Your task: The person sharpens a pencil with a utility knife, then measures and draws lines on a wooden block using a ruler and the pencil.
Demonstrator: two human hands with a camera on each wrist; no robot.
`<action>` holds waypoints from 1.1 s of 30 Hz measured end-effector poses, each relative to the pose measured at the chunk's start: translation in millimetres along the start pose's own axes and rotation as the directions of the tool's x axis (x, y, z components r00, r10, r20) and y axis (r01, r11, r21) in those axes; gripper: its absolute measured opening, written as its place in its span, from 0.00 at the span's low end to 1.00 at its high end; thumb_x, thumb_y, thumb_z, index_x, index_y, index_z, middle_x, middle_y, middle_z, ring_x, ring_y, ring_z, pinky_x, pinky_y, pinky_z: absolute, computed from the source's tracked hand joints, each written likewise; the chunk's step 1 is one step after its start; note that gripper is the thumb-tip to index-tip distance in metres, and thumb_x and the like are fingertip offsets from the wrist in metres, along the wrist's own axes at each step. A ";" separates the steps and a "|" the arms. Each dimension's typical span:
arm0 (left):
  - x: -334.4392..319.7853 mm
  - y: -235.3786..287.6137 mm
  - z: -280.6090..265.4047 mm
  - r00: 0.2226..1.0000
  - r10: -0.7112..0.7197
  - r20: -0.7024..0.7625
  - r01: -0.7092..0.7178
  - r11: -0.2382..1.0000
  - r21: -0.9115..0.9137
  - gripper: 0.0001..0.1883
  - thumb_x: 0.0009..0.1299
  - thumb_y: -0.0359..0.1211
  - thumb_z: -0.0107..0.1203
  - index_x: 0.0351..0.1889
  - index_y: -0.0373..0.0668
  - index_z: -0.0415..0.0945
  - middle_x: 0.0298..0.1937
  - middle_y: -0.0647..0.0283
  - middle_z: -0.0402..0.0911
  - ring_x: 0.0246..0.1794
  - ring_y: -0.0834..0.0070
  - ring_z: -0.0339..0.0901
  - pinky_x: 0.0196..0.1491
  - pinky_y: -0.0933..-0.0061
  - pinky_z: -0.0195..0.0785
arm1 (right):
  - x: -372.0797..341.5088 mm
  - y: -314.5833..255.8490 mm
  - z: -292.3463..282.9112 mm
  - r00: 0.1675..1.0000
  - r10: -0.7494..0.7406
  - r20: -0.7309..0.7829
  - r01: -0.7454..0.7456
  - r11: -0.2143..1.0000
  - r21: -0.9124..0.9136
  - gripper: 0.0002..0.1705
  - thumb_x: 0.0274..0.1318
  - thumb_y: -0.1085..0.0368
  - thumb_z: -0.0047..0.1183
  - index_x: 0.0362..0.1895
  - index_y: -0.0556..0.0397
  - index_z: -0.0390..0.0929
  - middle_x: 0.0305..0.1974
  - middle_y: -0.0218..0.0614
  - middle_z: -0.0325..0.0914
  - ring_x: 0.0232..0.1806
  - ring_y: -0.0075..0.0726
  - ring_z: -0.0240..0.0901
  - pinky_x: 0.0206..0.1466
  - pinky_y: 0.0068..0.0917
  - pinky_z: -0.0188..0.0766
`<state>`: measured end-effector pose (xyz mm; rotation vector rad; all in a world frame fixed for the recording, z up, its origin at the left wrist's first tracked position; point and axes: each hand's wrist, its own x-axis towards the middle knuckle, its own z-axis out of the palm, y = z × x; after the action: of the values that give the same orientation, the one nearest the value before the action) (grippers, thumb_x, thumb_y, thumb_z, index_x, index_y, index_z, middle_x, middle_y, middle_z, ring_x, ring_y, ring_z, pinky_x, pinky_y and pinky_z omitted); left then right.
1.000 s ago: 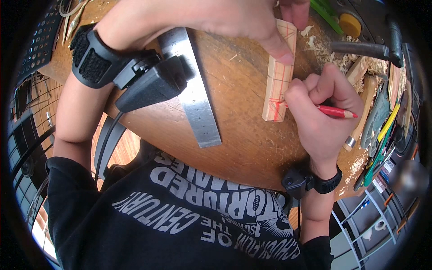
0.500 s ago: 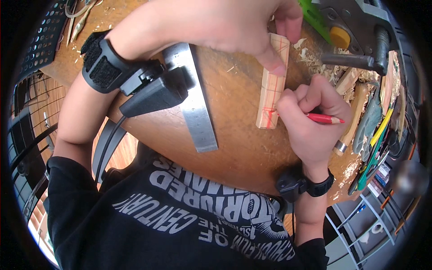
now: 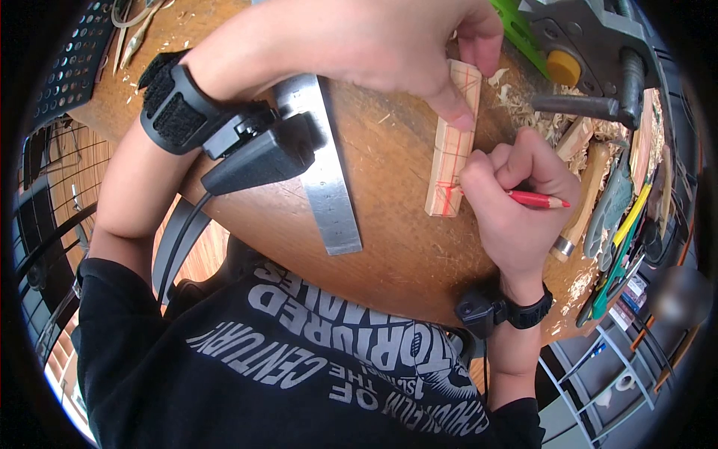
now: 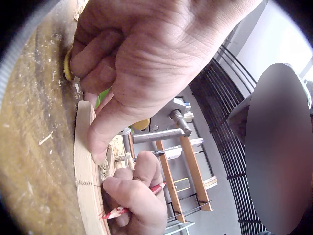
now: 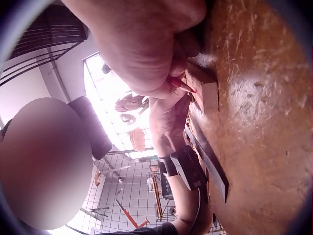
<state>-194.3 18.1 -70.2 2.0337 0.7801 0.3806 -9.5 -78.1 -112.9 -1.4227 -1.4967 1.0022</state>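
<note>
A squared wood block lies on the workbench, ruled with red and dark lines and with a red mark near its near end. My left hand holds the far part, thumb flat on the lined face and the other fingers bent around the far end. A red pencil is pinched in my right hand, its point right at the red mark beside the block's right edge. In the right wrist view the red tip meets the block's end. A steel ruler lies left of the block.
A metal vise with a bar handle stands at the back right. Below it are wood shavings, a wooden-handled tool and several other tools along the bench's right edge. A perforated black rack is at far left.
The head view has shifted, so bench, block and hands appear lower and slightly left, with more of the vise showing. Both hands keep their places at the block.
</note>
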 end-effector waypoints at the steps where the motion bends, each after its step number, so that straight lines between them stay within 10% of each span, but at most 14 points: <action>1: -1.9 -3.7 -1.6 0.999 0.035 0.000 -0.035 0.998 -0.059 0.21 0.54 0.30 0.71 0.43 0.35 0.76 0.36 0.60 0.78 0.35 0.73 0.75 0.38 0.74 0.69 | -0.1 0.1 0.0 1.000 -0.001 0.001 0.001 1.000 0.000 0.21 0.41 0.79 0.55 0.14 0.52 0.54 0.13 0.19 0.53 0.18 0.11 0.47 0.20 0.17 0.44; 33: 0.6 4.2 4.6 1.000 -0.027 0.000 0.027 0.999 0.042 0.21 0.54 0.32 0.71 0.43 0.35 0.76 0.35 0.61 0.78 0.35 0.73 0.75 0.38 0.75 0.70 | -0.2 -1.2 -0.9 1.000 0.014 0.026 -0.013 1.000 -0.026 0.20 0.41 0.78 0.55 0.13 0.52 0.54 0.12 0.19 0.54 0.17 0.10 0.47 0.19 0.16 0.46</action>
<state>-189.8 13.9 -69.2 2.0606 0.8207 0.3513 -9.1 -78.3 -111.5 -1.4443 -1.5256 1.0165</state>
